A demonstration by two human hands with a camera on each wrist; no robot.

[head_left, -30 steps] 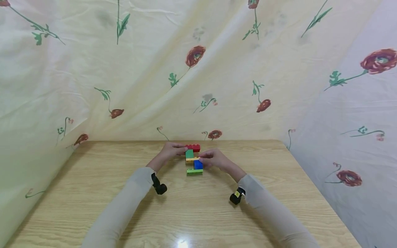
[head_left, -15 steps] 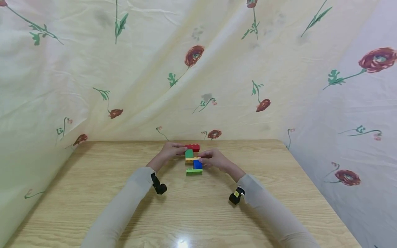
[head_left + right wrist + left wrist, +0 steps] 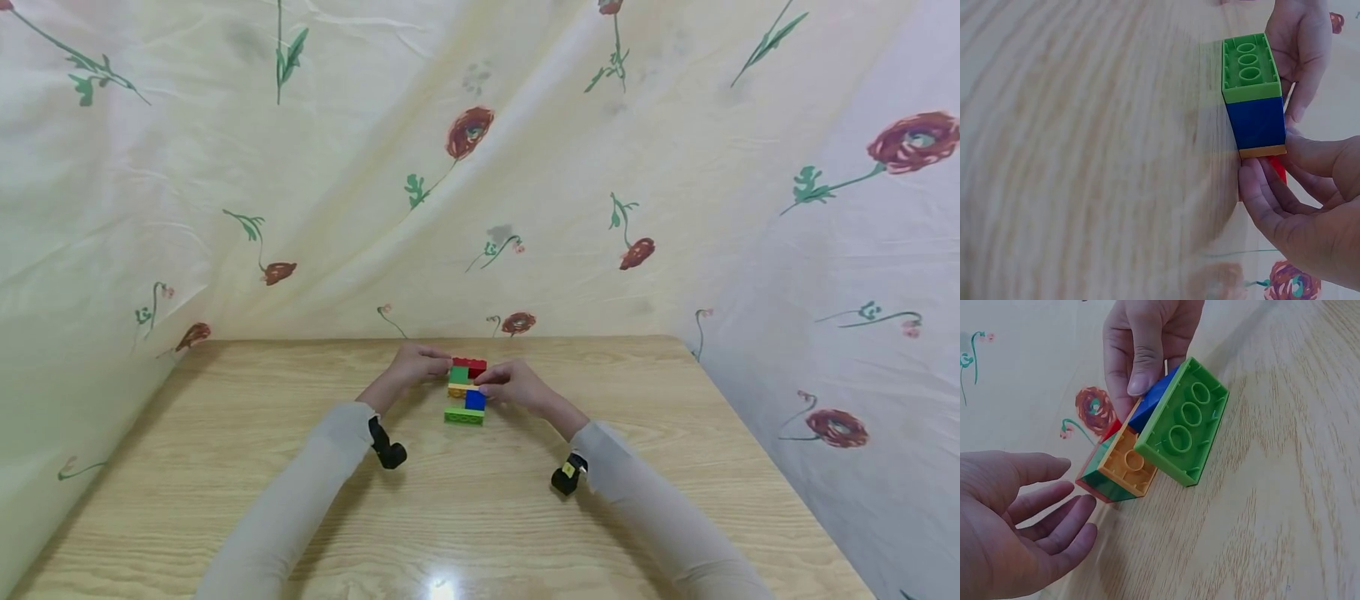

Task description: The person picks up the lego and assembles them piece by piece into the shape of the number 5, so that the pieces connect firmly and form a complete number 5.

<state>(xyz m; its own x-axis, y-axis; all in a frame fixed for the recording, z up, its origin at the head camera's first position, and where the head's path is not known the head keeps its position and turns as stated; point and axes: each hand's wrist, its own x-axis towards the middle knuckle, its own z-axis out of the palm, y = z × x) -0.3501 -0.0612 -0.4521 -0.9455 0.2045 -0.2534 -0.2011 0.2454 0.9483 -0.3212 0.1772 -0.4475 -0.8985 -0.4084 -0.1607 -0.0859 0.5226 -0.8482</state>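
Note:
A stepped stack of toy building bricks is held above the table. In the head view it runs from a red brick through a dark green brick, an orange brick and a blue brick to a light green brick. Hollow undersides of the light green and orange bricks face the left wrist camera. My right hand pinches the stack at the orange brick between thumb and fingers. Beside the red and dark green end, my left hand has loosely bent, spread fingers; contact there is unclear.
The wooden table spreads beneath both arms. A flower-printed cloth hangs behind the table's far edge and along its sides. Black wrist cameras are strapped to the left wrist and right wrist.
The brick stack has tilted, bringing the light green brick's underside into the head view. Its red end sits slightly lower and further right. Both hands stay nearly in place.

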